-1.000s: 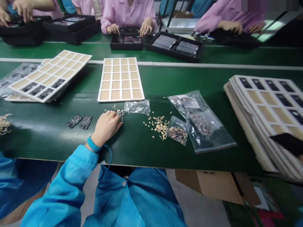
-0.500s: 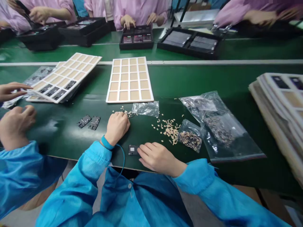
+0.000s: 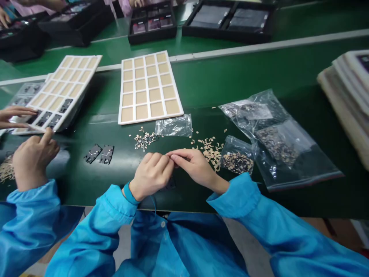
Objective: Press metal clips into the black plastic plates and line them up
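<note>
My left hand (image 3: 152,174), with a blue band at its wrist, is closed, its fingertips meeting those of my right hand (image 3: 194,165). My right thumb and forefinger are pinched together; whatever lies between the fingertips is too small to make out. Below the hands a dark flat part (image 3: 170,184) rests on the green table, mostly hidden by my left hand. Beyond my left hand lies a pile of small silvery metal pieces (image 3: 145,141). Tan chips (image 3: 211,152) are scattered past my right hand. Two black parts (image 3: 106,154) sit to the left.
A white tray with tan cells (image 3: 150,86) lies ahead. A small clear bag (image 3: 174,125) touches its near edge. Filled plastic bags (image 3: 276,146) and stacked trays (image 3: 346,88) are at right. At left, a co-worker's hands (image 3: 33,159) are near a tilted tray (image 3: 67,79).
My left hand has come back from the metal pile, uncovering it. My right hand has left the flat part and risen to meet my left. The view has shifted slightly.
</note>
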### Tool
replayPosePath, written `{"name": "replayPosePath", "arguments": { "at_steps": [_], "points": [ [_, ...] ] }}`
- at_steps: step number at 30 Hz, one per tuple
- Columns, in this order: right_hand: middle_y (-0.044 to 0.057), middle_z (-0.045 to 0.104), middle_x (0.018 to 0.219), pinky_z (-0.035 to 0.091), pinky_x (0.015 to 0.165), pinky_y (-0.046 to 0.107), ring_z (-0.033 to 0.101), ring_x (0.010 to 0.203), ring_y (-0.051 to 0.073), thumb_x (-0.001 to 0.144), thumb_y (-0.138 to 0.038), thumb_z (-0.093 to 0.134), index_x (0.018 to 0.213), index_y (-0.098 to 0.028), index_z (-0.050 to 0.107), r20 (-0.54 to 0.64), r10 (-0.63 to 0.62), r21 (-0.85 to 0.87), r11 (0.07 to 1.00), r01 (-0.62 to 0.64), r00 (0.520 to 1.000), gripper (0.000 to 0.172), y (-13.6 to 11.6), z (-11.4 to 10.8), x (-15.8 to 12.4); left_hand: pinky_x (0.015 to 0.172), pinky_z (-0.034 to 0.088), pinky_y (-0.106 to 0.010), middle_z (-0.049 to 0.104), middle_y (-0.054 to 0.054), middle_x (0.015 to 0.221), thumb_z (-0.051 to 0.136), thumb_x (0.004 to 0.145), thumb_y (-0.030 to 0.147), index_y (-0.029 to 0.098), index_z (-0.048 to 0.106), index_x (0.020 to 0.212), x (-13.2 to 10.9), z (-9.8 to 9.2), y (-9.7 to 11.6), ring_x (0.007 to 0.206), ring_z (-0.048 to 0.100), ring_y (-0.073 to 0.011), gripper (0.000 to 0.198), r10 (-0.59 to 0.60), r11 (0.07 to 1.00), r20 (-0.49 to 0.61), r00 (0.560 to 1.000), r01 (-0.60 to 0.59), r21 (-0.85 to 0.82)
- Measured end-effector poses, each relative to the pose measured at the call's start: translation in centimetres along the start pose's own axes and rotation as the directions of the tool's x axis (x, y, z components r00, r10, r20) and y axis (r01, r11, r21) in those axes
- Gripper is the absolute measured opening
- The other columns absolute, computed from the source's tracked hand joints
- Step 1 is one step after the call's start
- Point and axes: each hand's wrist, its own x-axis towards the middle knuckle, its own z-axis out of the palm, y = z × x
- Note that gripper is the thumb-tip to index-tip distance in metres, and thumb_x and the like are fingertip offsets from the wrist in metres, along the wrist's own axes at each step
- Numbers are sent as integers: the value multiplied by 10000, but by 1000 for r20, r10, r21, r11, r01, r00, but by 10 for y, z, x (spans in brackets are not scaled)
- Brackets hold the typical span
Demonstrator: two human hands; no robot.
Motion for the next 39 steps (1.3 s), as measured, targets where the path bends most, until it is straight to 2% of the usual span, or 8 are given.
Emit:
{"name": "replayPosePath", "arguments": {
  "at_steps": [2, 7, 14, 20, 25, 32, 34, 39],
  "points": [
    [54, 740, 851, 545, 753, 299, 689, 812, 183, 852, -300, 548, 825, -169, 736, -20, -34, -66, 997, 33, 999, 231, -2, -2, -2, 583, 340, -304, 638, -46, 717, 568, 892, 170, 120, 617, 819, 1, 1, 2, 648, 502, -149, 101, -15, 991, -22, 1000, 12, -135],
    [28, 722, 739, 528, 585, 245, 664, 627, 142, 867, -270, 533, 836, -155, 725, 5, -19, -115, 993, 20, 1000, 226, -6, -6, -7, 679, 482, -264, 662, -69, 831, 642, 864, 246, 118, 623, 923, 0, 1, -3, 763, 579, -148, 141, -328, 876, -48, 943, 285, -389],
    [12, 735, 771, 517, 620, 243, 677, 670, 136, 887, -160, 517, 836, -183, 719, 5, -238, -375, 900, 222, 971, 210, -10, -9, -13, 645, 473, -283, 706, -57, 825, 597, 885, 165, 111, 633, 933, -1, 3, -1, 720, 603, -154, 81, -181, 958, -90, 979, 154, -241],
    [54, 725, 764, 503, 574, 260, 676, 649, 158, 929, -127, 475, 839, -146, 690, 82, -524, -729, 548, 410, 848, 234, -9, -9, -15, 612, 450, -283, 706, -62, 811, 590, 880, 147, 90, 638, 929, 4, 2, 2, 701, 604, -150, 89, -159, 967, -75, 984, 140, -214],
    [43, 697, 675, 481, 535, 264, 656, 581, 152, 909, -100, 494, 759, -133, 659, 170, -590, -854, 312, 416, 790, 225, -13, -22, -19, 596, 447, -292, 701, -59, 778, 575, 884, 163, 100, 647, 873, 15, 8, 10, 675, 603, -151, 96, -156, 971, -116, 981, 131, -198],
    [48, 726, 738, 506, 541, 275, 677, 612, 174, 866, -109, 545, 810, -186, 660, -7, -612, -856, 413, 311, 791, 149, -13, -69, -26, 585, 464, -189, 672, -6, 683, 592, 888, 211, 138, 663, 751, 41, 37, 13, 620, 609, -84, 171, -473, 616, 158, 867, 454, -644],
    [56, 727, 749, 508, 549, 285, 680, 623, 183, 875, -117, 541, 826, -190, 665, -29, -584, -853, 437, 285, 811, 152, -12, -76, -26, 599, 469, -219, 660, -13, 679, 564, 908, 254, 143, 656, 725, 45, 44, 11, 622, 595, -104, 233, -429, 648, 231, 873, 476, -594],
    [62, 732, 783, 496, 558, 297, 686, 653, 190, 906, -149, 508, 872, -173, 685, 95, -530, -860, 383, 337, 843, 182, -4, -72, -28, 844, 518, -357, 663, -131, 1121, 506, 883, 164, 108, 590, 1169, 42, 43, 11, 966, 619, -211, 304, -216, 816, 212, 953, 296, -496]
  ]
}}
